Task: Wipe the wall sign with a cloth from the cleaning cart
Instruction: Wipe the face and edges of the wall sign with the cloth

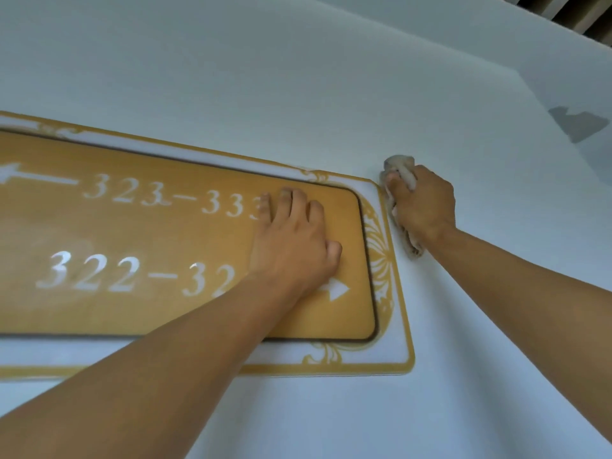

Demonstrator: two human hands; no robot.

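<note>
A gold wall sign (149, 233) with white room numbers and arrows hangs on the pale wall, inside a white border with gold ornament. My left hand (294, 236) lies flat on the sign's right part, fingers spread, covering some digits. My right hand (424, 207) is closed on a crumpled beige cloth (399, 164) and presses it against the sign's right outer edge, near the upper right corner. Part of the cloth hangs out below the hand. The cleaning cart is out of sight.
Plain pale wall (298, 77) surrounds the sign. A grey patch (578, 124) marks the wall at the far right. Dark slats (583, 11) show in the top right corner.
</note>
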